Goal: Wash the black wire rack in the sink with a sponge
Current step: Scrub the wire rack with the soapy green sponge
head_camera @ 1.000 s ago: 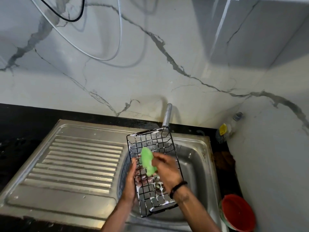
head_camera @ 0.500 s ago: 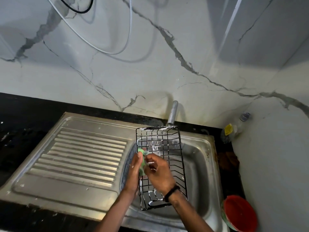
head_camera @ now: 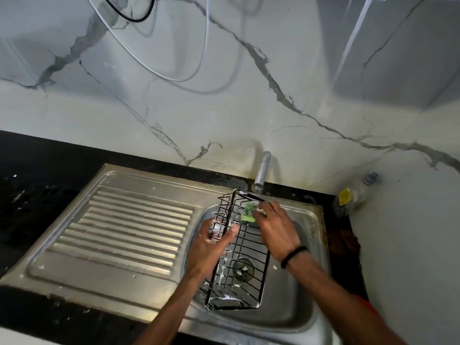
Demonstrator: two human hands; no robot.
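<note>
Black wire rack — green sponge — grey-veined white wall.

Over the sink, the left hand grips the soapy black wire rack; the right hand presses a green sponge at its far end.

Steel sink set in black counter.

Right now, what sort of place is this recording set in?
Most likely a home kitchen: a stainless sink with ribbed drainboard, a tap on a marble-look wall, and a black countertop.
</note>
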